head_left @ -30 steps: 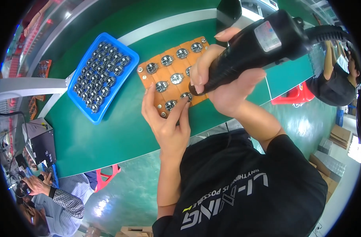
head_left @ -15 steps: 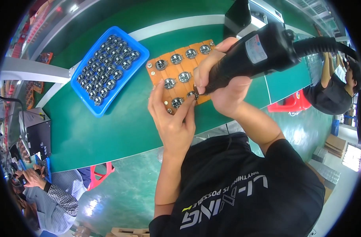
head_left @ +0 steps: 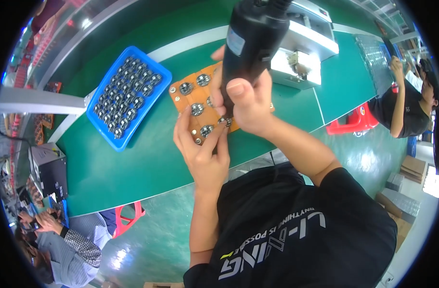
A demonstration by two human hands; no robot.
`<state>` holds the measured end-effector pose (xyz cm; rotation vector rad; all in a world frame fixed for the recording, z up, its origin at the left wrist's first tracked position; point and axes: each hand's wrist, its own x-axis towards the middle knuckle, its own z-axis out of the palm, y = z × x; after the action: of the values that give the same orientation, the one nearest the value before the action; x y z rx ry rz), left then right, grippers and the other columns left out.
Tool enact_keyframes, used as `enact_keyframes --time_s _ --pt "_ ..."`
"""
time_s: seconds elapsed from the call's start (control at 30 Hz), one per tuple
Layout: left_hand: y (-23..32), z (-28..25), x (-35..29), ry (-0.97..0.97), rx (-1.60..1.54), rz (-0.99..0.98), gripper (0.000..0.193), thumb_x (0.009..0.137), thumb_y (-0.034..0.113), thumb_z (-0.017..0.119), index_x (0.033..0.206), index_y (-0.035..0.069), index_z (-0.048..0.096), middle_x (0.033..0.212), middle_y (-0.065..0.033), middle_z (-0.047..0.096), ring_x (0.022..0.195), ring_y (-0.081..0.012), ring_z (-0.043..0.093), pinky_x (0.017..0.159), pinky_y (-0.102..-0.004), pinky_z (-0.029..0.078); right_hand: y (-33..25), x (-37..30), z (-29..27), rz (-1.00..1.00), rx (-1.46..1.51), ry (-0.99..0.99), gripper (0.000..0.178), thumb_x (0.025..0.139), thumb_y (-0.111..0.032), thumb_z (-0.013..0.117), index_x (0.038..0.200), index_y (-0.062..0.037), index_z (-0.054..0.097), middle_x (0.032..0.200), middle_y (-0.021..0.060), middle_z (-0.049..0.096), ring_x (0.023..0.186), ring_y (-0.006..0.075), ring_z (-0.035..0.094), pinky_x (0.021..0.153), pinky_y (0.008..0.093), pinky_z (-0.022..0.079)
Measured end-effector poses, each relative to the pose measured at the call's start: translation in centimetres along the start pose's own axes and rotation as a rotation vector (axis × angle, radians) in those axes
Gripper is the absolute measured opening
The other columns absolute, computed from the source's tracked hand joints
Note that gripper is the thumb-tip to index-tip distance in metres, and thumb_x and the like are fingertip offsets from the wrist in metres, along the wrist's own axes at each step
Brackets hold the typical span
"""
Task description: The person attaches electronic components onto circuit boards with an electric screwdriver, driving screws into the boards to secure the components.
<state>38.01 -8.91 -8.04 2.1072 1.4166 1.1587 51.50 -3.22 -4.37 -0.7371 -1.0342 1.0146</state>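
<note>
My right hand (head_left: pixel 250 105) grips a thick black corded power tool (head_left: pixel 250 43), wrapped around its lower body. The tool stands nearly upright, its narrow end down at a round black circuit board (head_left: pixel 227 122) in the lowest row of an orange fixture plate (head_left: pixel 185 102). My left hand (head_left: pixel 200 156) rests on the plate's near left corner with fingers apart. Two of its fingertips press beside the board under the tool, while others lie along the left edge near another round board (head_left: pixel 197 109). My right hand and the tool hide the plate's right part.
A blue tray (head_left: pixel 162 89) filled with round boards sits left of the plate on the green table (head_left: pixel 118 173). White equipment (head_left: pixel 296 69) stands behind to the right. A dark box (head_left: pixel 50 168) is at the table's left end. Co-workers sit at both sides, near red stools (head_left: pixel 356 122).
The tool has swung from leaning right to nearly upright, its tip staying at the same board. The white equipment behind it now shows. My left hand keeps its place on the plate.
</note>
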Motion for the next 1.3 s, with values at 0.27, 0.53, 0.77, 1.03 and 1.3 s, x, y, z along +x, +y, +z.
enact_keyframes --time_s 0.27,0.53,0.77,1.03,1.3 --pt "0.0 0.2 -0.4 -0.037 -0.011 -0.072 0.023 0.074 0.005 0.084 0.095 0.006 0.075 0.146 -0.0215 0.048 0.133 -0.0424 0.045 0.108 -0.0494 0.039 -5.3 1.6 -8.1 -0.382 -0.009 0.211 0.078 0.099 -0.075 0.025 0.120 -0.0015 0.044 0.066 0.0116 0.059 0.046 0.0165 0.054 0.046 0.0261 0.043" --pt "0.3 0.2 -0.1 -0.064 0.024 -0.053 0.028 0.072 0.007 0.085 0.097 0.008 0.073 0.149 -0.0222 0.043 0.134 -0.0421 0.043 0.108 -0.0494 0.038 -7.8 3.3 -12.5 -0.573 -0.471 0.349 0.070 0.105 -0.065 0.030 0.088 0.0013 0.048 0.062 0.0106 0.058 0.047 0.0152 0.055 0.046 0.0270 0.044" --pt "0.3 -0.1 0.1 -0.083 0.020 -0.053 0.034 0.068 0.005 0.086 0.099 0.008 0.072 0.150 -0.0217 0.043 0.135 -0.0420 0.042 0.109 -0.0496 0.037 -4.8 5.3 -12.6 -0.566 0.076 -0.071 0.069 0.102 -0.069 0.032 0.116 -0.0034 0.045 0.058 0.0090 0.053 0.042 0.0159 0.050 0.043 0.0277 0.042" --pt "0.2 -0.1 0.1 -0.078 -0.006 -0.049 0.033 0.068 0.006 0.086 0.098 0.007 0.073 0.149 -0.0212 0.043 0.135 -0.0421 0.041 0.110 -0.0489 0.037 -3.3 0.3 -2.3 -0.086 -0.095 0.125 0.089 0.089 -0.085 0.029 0.130 -0.0062 0.037 0.062 0.0076 0.053 0.043 0.0140 0.049 0.047 0.0266 0.045" --pt "0.2 -0.2 -0.2 -0.063 -0.013 -0.105 0.036 0.069 0.006 0.087 0.100 0.007 0.070 0.150 -0.0205 0.042 0.135 -0.0432 0.040 0.108 -0.0503 0.039 -1.4 -0.9 -0.4 -0.036 -0.015 0.056 0.089 0.091 -0.080 0.041 0.130 0.0002 0.037 0.063 0.0078 0.055 0.048 0.0126 0.052 0.048 0.0254 0.044"
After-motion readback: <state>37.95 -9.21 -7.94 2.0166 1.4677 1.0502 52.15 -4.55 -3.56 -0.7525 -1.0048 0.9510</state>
